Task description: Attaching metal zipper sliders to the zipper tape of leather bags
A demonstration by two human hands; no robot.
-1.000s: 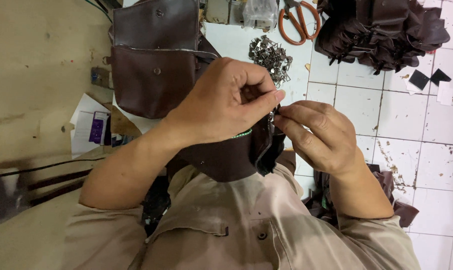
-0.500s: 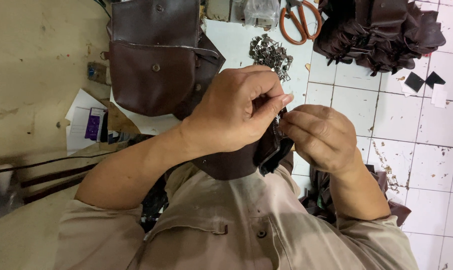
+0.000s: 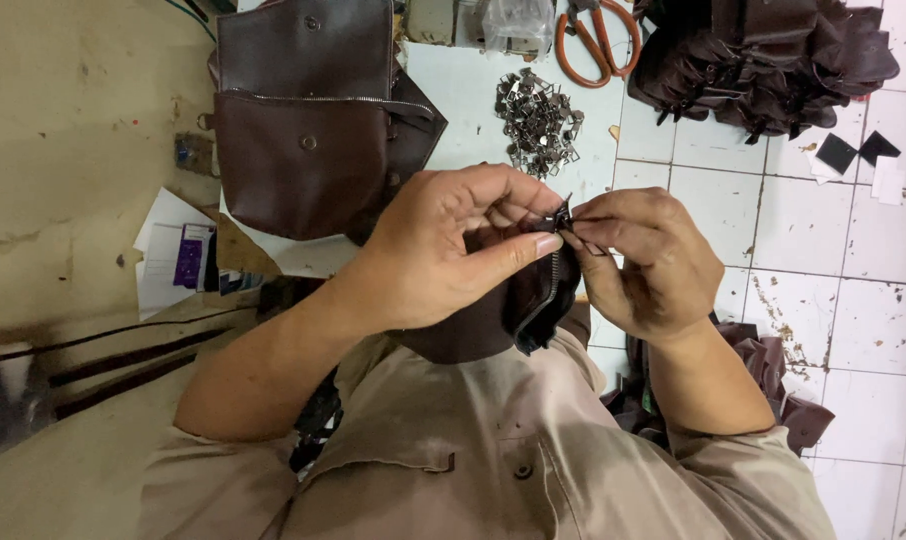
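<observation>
Pinching zip on brown pouch w/ both hands, metal clips behind.

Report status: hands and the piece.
Left hand and right hand both pinching at zipper end of dark brown leather pouch. Small metal slider between fingertips. Nothing obstructing.

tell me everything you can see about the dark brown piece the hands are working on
The dark brown piece looks like soft leather or imitation leather, matte and slightly creased. A metal zipper runs along its edge, curving downward. It is held up above the person's lap, hanging loosely. The left hand wraps over its top and hides much of it, thumb pressed along the zipper edge. The right hand pinches a small metal part at the zipper's upper end. Its full shape cannot be told.
</observation>
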